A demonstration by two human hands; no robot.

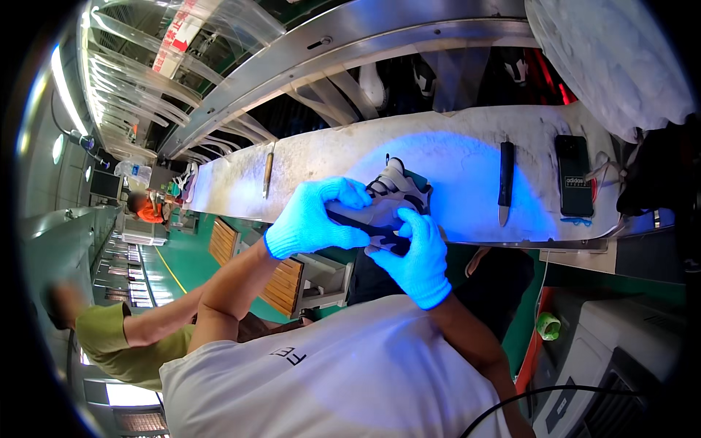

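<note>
A light grey and dark shoe (380, 208) is held between my two gloved hands, at the near edge of the worktable. My left hand (318, 217) wraps around its side, with the thumb beneath and the fingers over the upper. On the shoe's near end, my right hand (418, 255) presses with thumb and fingers closed on it. Both gloves are knitted and glow blue under the lamp light. The shoe's tongue and laces face away from me. My fingers hide part of its side and near end.
On the pale worktable (467, 153) lie a black-handled knife (505, 182), a second knife (268, 174) farther left, and a dark phone (574, 175) at right. A metal frame (350, 51) with clear strips runs behind. A person in green (128, 339) stands at left. A white bag (610, 66) hangs upper right.
</note>
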